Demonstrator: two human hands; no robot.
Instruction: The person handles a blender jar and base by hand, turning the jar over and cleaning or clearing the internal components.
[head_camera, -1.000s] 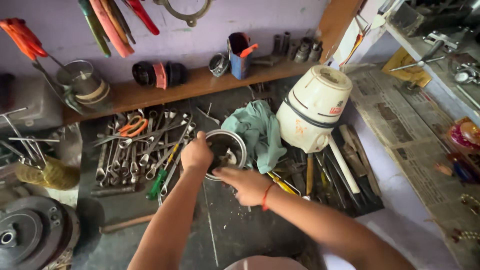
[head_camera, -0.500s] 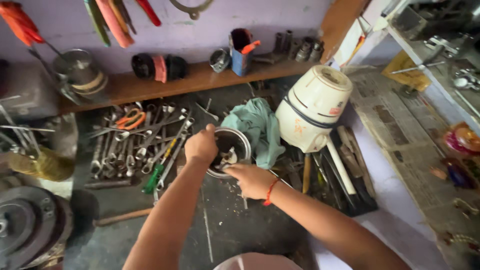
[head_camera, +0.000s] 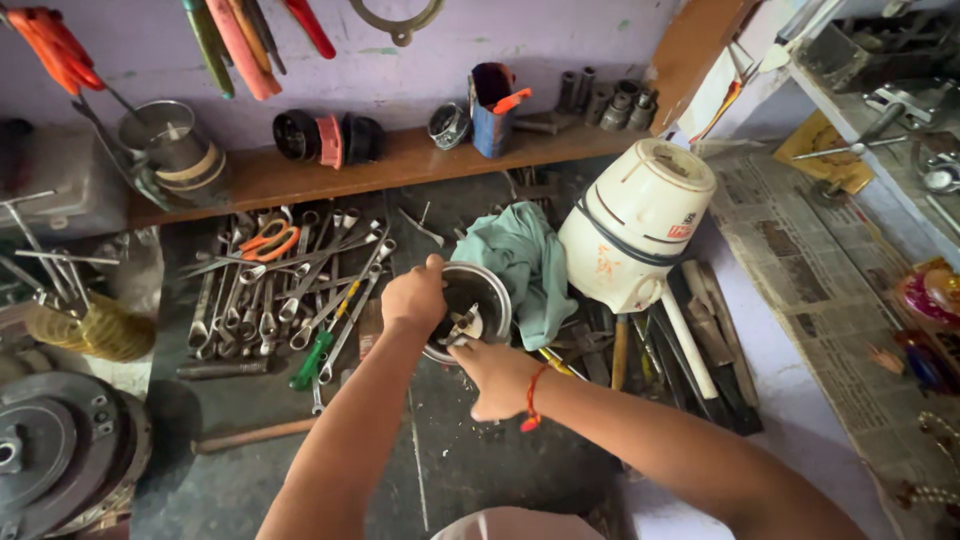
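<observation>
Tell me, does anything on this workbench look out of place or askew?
Yes: the cream plastic mixer base lies tipped on its side against the tools, its underside facing up. A crumpled teal cloth is heaped beside the round steel jar both hands work on.

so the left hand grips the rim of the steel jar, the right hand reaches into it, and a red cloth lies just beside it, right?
Not quite: the cloth beside the steel jar is pale green, not red, as the head view shows. The rest holds: the left hand grips the jar's rim and the right hand reaches into it.
</observation>
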